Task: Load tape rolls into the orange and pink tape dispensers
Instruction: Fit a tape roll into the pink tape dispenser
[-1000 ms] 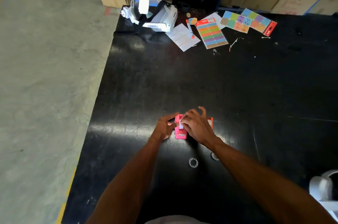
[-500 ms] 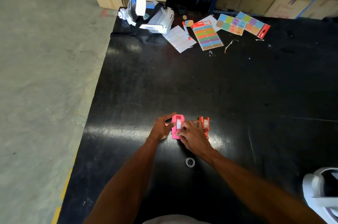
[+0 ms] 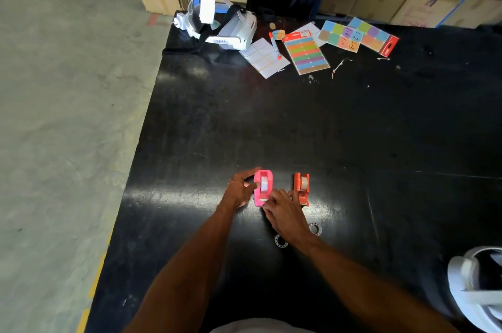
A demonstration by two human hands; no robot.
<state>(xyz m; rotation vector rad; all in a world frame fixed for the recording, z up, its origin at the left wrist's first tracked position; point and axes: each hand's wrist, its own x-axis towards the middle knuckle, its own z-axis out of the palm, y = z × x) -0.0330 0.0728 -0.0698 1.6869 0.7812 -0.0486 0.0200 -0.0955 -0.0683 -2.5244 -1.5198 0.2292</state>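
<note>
1. Black table [image 3: 353,142]: I see a broad, dark, glossy top filling most of the view, with grey floor along its left edge.
2. White headset [image 3: 231,28]: it lies at the far left corner of the table, straps up.
3. Second white headset [image 3: 475,289]: partly in view at the near right edge.
4. Striped label sheet [image 3: 307,54]: it lies flat at the far side, beside a white label sheet [image 3: 264,57] with a red marker [image 3: 275,46] across its edge, and two sheets of coloured squares [image 3: 358,35] to the right.
5. My left hand [image 3: 239,188]: it sits against the left side of the pink dispenser, thumb and fingers curled to the body and steadying it.
6. My right hand [image 3: 285,213]: it is at the near end of the pink dispenser, fingertips pinched narrow by the cutter. I cannot tell whether they hold the tape end.
7. Pink dispenser [image 3: 263,187]: it stands upright near the middle of the table's near half, between my hands, with a white tape roll [image 3: 264,183] seated in its cradle.
8. Orange dispenser [image 3: 301,187]: it stands just right of the pink one, apart from it, also carrying a pale tape roll [image 3: 304,182]. My right hand's knuckles come close to its near end.
9. Two small rings [image 3: 281,241]: they lie flat on the table near my right wrist, one on either side of it; the right one is partly hidden.
</note>
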